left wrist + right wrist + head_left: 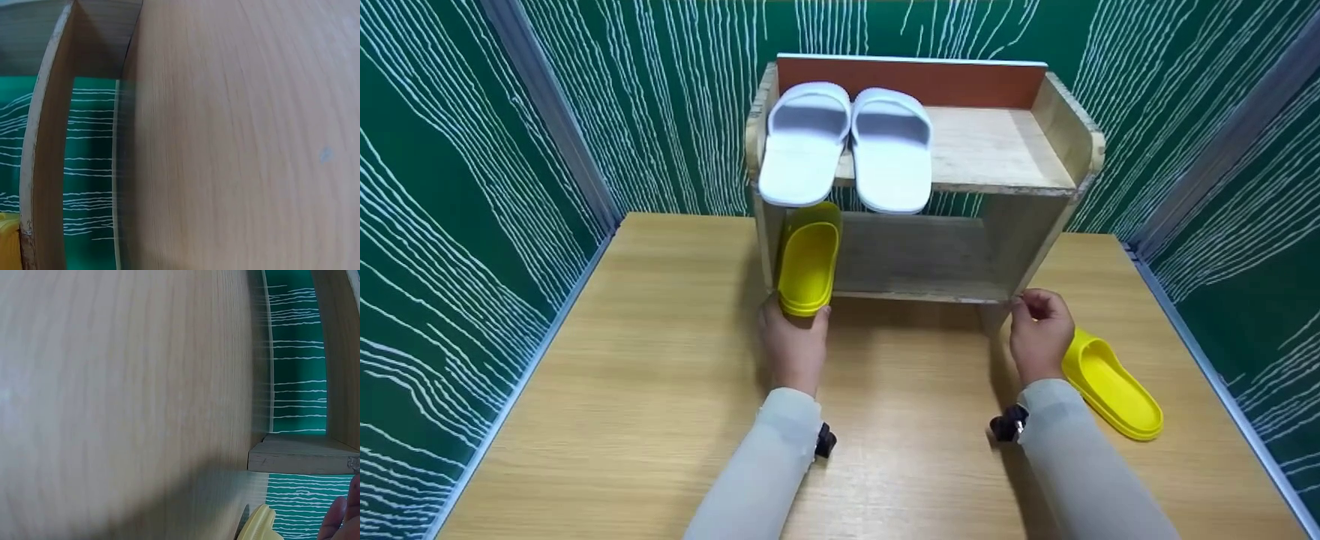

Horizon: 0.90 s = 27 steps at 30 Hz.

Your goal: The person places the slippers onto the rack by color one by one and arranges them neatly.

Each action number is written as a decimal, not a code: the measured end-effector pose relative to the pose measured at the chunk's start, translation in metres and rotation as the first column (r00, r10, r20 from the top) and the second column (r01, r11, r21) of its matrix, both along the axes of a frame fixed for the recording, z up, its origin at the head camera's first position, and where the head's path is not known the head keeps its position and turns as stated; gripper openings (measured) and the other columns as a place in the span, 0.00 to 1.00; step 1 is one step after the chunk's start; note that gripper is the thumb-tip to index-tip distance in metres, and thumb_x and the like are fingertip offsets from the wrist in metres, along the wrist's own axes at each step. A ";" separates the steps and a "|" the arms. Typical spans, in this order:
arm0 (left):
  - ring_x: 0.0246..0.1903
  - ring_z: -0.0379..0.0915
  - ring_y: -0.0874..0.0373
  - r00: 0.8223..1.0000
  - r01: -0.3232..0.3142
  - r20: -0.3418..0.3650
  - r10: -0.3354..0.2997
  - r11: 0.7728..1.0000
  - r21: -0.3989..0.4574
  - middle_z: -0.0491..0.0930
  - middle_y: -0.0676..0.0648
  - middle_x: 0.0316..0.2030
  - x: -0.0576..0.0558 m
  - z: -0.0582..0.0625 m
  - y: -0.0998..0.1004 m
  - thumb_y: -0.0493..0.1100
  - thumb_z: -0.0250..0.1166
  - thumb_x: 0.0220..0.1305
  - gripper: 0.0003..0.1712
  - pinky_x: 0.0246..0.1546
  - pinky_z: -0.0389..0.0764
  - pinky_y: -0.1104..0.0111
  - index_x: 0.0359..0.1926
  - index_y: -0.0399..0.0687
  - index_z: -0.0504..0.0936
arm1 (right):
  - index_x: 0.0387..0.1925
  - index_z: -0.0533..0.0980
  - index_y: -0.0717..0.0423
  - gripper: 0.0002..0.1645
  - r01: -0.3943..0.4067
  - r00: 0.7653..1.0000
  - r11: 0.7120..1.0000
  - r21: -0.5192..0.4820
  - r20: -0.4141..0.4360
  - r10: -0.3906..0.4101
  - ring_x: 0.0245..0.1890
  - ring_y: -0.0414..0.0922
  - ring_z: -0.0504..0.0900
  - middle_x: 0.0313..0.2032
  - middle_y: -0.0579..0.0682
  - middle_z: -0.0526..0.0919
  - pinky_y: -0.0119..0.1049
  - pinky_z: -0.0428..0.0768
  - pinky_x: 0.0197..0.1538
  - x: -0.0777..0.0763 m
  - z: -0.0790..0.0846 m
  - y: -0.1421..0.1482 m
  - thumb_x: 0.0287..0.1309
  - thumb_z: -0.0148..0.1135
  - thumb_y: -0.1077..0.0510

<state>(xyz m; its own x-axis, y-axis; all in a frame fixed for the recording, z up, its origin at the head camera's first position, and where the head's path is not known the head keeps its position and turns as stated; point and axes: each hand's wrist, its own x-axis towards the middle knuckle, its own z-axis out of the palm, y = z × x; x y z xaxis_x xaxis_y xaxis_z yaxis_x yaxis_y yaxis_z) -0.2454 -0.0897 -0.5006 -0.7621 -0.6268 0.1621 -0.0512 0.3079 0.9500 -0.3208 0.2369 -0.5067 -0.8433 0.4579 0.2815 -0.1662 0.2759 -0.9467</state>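
My left hand (795,345) grips the heel end of a yellow slipper (808,266), thumb on its right side. This slipper stands toe-inward at the left end of the lower shelf of a wooden shoe rack (919,292); in the left wrist view a bit of the yellow slipper (8,242) shows at the shelf edge. My right hand (1042,337) has its fingers bent at the rack's lower right corner, pinching the edge there. Just right of that hand, a second yellow slipper (1117,390) lies on the table.
A pair of white slippers, the left one (802,165) and the right one (894,169), sits on the upper shelf, heels overhanging its front edge. The rack stands on a wood-grain table (660,315). Green panels (435,225) with white lines enclose the back and sides.
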 end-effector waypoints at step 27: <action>0.63 0.73 0.43 0.953 0.058 -0.297 -0.054 0.998 0.006 0.78 0.36 0.59 -0.008 0.001 -0.065 0.34 0.64 0.72 0.19 0.71 0.70 0.50 0.61 0.33 0.78 | 0.50 0.80 0.64 0.12 -0.034 0.999 0.999 -0.014 0.020 0.035 0.38 0.41 0.78 0.39 0.45 0.81 0.22 0.80 0.38 0.001 0.002 0.002 0.69 0.68 0.62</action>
